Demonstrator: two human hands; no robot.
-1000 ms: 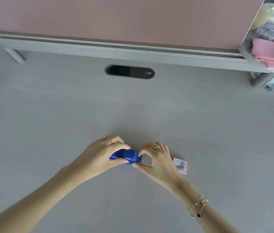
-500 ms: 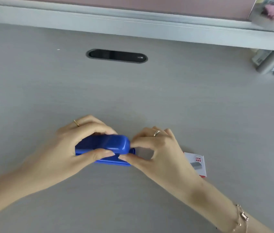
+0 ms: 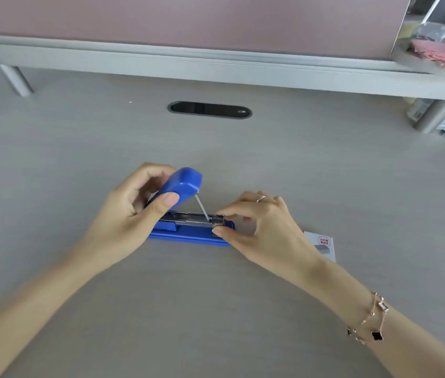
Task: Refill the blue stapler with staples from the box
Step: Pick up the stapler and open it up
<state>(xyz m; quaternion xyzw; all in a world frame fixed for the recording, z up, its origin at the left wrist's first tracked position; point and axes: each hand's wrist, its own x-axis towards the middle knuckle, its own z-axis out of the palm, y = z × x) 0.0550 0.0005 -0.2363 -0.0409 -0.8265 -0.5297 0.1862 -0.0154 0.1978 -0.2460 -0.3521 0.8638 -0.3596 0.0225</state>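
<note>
Stapler (image 3: 188, 236) lid now swung up, shut 0.5 s ago; left hand (image 3: 131, 211) fingers grip lid; right hand (image 3: 259, 227) pinches magazine front; channel exposed, box (image 3: 322, 245) untouched; loading next.

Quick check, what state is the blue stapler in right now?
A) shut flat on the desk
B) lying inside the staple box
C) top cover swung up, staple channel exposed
C: the left hand holds the blue stapler cover raised, baring the metal channel, while the right hand pinches its front end.

Staple box (image 3: 322, 245) half hidden behind right wrist; label print unreadable
</note>
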